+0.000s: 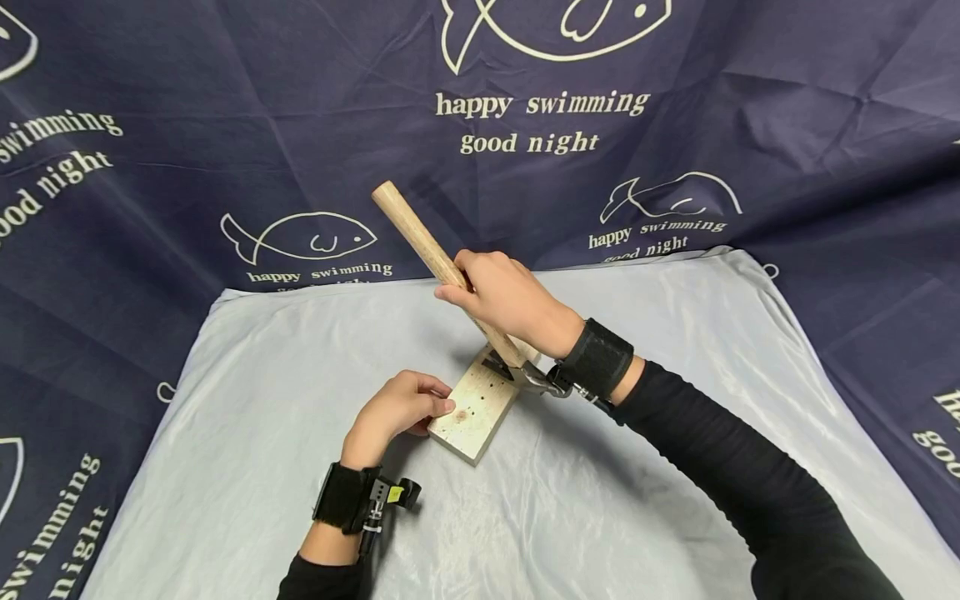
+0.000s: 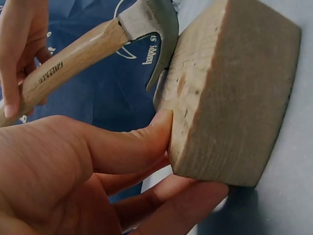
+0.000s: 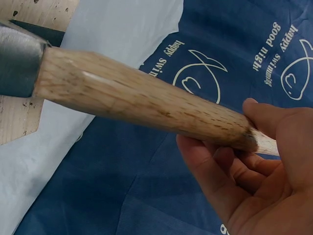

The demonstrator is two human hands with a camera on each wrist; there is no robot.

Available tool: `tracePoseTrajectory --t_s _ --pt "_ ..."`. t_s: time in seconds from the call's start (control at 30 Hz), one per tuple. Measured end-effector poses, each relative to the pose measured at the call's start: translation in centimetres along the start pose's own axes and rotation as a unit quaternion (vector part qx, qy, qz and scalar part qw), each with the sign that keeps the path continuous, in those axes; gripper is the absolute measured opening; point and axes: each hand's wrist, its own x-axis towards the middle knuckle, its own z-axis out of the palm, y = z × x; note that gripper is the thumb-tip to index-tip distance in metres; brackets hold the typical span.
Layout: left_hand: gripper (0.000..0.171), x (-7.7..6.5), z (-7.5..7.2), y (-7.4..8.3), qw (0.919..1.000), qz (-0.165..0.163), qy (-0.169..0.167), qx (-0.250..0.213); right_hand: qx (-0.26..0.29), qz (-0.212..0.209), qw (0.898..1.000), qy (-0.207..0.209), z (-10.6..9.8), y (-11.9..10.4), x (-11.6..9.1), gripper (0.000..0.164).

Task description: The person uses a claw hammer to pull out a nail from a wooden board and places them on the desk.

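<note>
A claw hammer (image 1: 420, 233) leans over a pale wooden block (image 1: 474, 417), its light wooden handle slanting up to the far left. My right hand (image 1: 513, 300) grips the handle partway along, thumb on one side and fingers curled on the other. In the left wrist view the steel hammer head (image 2: 150, 22) has its claw low over the block's top face. Small dark holes and a brown knot mark that face. My left hand (image 1: 397, 408) pinches the block's near left edge, thumb at the top edge and fingers lower down.
A light grey cloth (image 1: 285, 375) covers the table under the block. Dark blue fabric (image 1: 337, 150) printed with white fish and lettering hangs behind and at both sides. Each wrist wears a black strap (image 1: 598, 358) with a small camera.
</note>
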Motion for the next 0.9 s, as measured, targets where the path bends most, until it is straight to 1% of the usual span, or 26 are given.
tracePoseTrajectory --t_s 0.17,0.5,0.7,0.9 --pt "0.027 0.1 -0.3 0.1 0.9998 -0.017 -0.007 -0.01 0.003 -0.003 1.0 0.004 0.0 -0.1 -0.1 0.033" --pt "0.022 0.1 -0.2 0.3 0.9997 -0.025 -0.002 -0.002 0.006 -0.011 1.0 0.02 -0.6 -0.1 -1.1 0.035" --pt "0.023 0.2 -0.2 0.3 0.9995 -0.03 -0.007 0.002 0.023 -0.011 0.999 0.032 -1.0 -0.1 -2.1 0.032" --pt "0.024 0.2 -0.2 0.7 0.9992 -0.035 -0.014 0.01 0.046 -0.023 0.998 0.041 -1.5 -0.1 -3.0 0.03"
